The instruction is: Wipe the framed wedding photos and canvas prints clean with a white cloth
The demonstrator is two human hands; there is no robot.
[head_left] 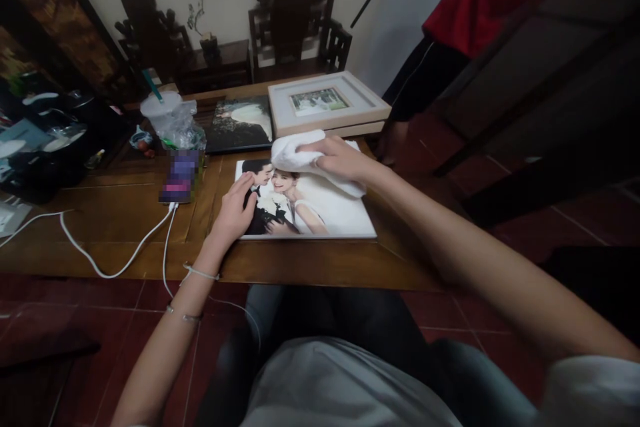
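Observation:
A wedding photo panel lies flat near the front edge of the wooden table. My left hand rests on the panel's left side, fingers stretched out and holding nothing. In my right hand is a white cloth, bunched under the fingers. The cloth lies over the panel's upper part and hides its top right area. Behind the panel, a dark photo panel lies to the left of a light wooden picture frame, which sits on another frame.
A phone with white cables lies left of my left hand, one cable hanging off the front edge. Behind it stand a plastic cup with straw and a crumpled clear bag. A person in red stands beyond the table's right end.

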